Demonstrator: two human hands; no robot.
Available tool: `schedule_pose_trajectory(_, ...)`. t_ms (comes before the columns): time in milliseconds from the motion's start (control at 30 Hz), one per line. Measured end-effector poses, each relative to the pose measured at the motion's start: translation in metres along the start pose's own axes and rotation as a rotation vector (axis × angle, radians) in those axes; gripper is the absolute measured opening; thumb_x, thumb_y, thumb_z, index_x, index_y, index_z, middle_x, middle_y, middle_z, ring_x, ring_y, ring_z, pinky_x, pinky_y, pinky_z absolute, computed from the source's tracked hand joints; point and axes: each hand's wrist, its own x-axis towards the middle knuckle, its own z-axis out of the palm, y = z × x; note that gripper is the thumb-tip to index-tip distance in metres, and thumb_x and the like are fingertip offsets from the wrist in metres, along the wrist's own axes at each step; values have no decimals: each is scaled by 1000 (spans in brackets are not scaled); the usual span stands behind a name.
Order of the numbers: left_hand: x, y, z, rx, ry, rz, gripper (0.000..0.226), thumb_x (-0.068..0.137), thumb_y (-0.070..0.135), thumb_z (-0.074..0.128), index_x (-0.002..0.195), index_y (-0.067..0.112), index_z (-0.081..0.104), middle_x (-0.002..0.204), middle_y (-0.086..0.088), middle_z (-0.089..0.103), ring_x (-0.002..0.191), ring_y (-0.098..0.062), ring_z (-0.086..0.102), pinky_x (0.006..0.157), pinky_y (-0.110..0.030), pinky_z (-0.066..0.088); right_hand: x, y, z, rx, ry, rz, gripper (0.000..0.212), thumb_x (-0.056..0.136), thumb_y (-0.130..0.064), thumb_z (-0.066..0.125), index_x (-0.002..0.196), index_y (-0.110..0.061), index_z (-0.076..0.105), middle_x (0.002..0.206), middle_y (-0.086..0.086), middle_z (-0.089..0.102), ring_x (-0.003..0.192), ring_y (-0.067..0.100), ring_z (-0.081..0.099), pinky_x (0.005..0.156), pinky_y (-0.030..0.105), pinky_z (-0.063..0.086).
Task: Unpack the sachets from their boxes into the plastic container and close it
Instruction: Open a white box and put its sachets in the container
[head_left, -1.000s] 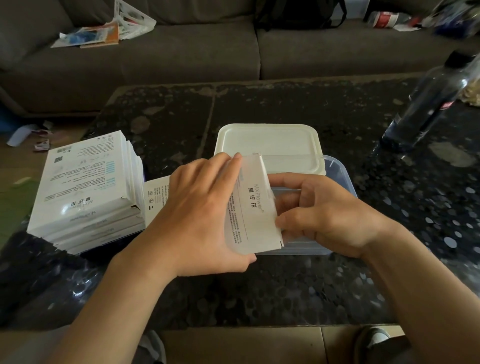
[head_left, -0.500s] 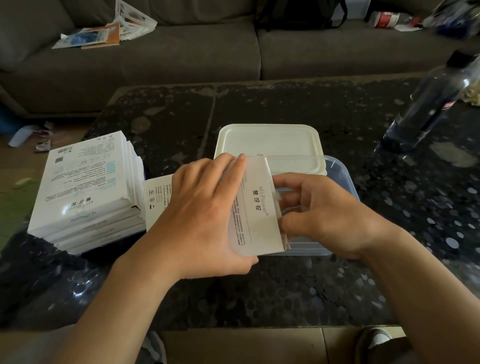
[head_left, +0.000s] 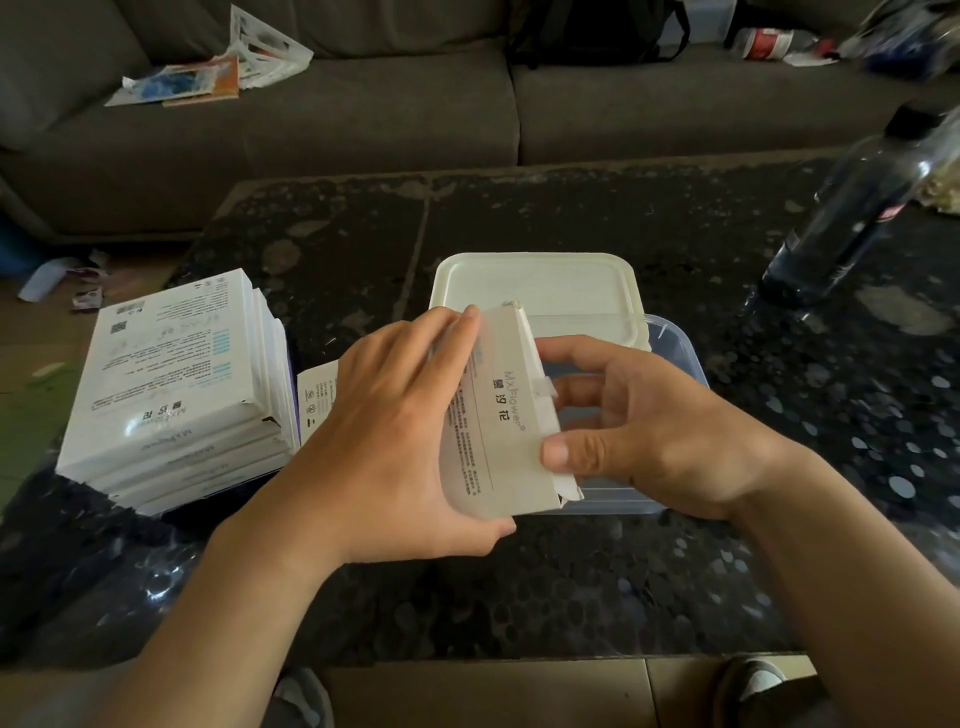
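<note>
– Tipped a little since a second ago, the box now leans left, and the thumb of the right hand has slid down to pinch its lower right corner.
– So the end is being worked open?
– Likely. A small tape tab stands off that edge, and no sachet shows yet.
– And the other hand?
– The left hand wraps the box's left side.
– Where is it held?
– Over the near part of the clear plastic container, which is open, its pale lid lying across the far rim. The box is flat, white and printed, and a stack of boxes waits to the left.
</note>
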Motion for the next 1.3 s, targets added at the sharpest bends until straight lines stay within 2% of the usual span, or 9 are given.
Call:
schedule_pose_trajectory(133, -2, -2, -3, -121, 1, -19, 138, 54, 81, 72, 165, 30, 6, 163, 14, 17, 151, -15, 19, 118, -40, 28, -1, -3, -6, 101, -40, 3, 81, 64, -12, 92, 137, -20, 57, 130, 32, 57, 117, 49, 61, 94, 66, 50)
schedule_pose_trajectory(233, -2, -1, -3, -110, 7, -16, 135, 54, 82, 70, 163, 33, 7, 161, 16, 17, 150, -14, 19, 118, -39, 25, 1, -3, -2, -16, 57, -9, 81, 65, -2, 84, 136, -28, 55, 124, 24, 63, 109, 44, 67, 90, 64, 54)
schedule_pose_trajectory(433, 0, -3, 0, 4, 40, 5, 133, 54, 83, 65, 161, 21, 16, 158, 5, 26, 145, -20, 26, 117, -42, 23, 0, -3, 9, -281, 277, -100, 79, 67, -10, 64, 137, -40, 46, 112, 4, 66, 94, 25, 73, 72, 39, 60)
schedule_pose_trajectory(600, -3, -1, -3, -123, 35, -32, 138, 52, 82, 71, 163, 32, 8, 161, 21, 16, 151, -9, 17, 116, -33, 22, 0, -3, 4, -211, 338, -164, 65, 83, 11, 67, 130, -32, 54, 114, 7, 63, 91, 31, 73, 70, 51, 62)
schedule_pose_trajectory(767, -2, -2, -6, -148, 70, -34, 137, 51, 83, 73, 162, 34, 10, 160, 22, 17, 146, 6, 13, 110, -20, 19, 0, -1, 8, -781, 499, -380, 29, 83, -20, 79, 109, -32, 74, 98, -15, 59, 84, 11, 61, 67, 18, 55)
schedule_pose_trajectory(900, -1, -1, -5, -142, 103, -39, 138, 49, 84, 72, 162, 35, 9, 160, 19, 18, 144, 7, 13, 110, -20, 18, -3, -7, 18, -926, 523, -456, 25, 90, -36, 63, 106, -27, 79, 90, -14, 69, 79, 7, 64, 68, 20, 54)
schedule_pose_trajectory(1033, 1, 0, -1, -66, 118, -16, 137, 52, 86, 67, 162, 26, 12, 160, 8, 23, 146, -16, 23, 110, -41, 30, -6, -12, 30, -708, 435, -266, 29, 90, -43, 57, 100, -26, 79, 91, -16, 75, 86, 2, 70, 69, 26, 58)
schedule_pose_trajectory(1200, 1, 1, 1, -16, 97, -10, 139, 53, 87, 66, 163, 21, 13, 160, 2, 25, 146, -24, 28, 111, -46, 35, -4, -19, 32, -433, 355, -131, 12, 89, -23, 70, 100, -22, 76, 92, -14, 77, 87, -1, 72, 74, 20, 60)
schedule_pose_trajectory(1300, 0, 2, 0, -15, 75, 12, 139, 53, 86, 67, 164, 23, 12, 161, 3, 23, 147, -24, 28, 112, -46, 35, -4, -22, 33, -275, 336, -67, 11, 90, -13, 71, 101, -13, 72, 90, -2, 78, 84, 11, 75, 71, 29, 63)
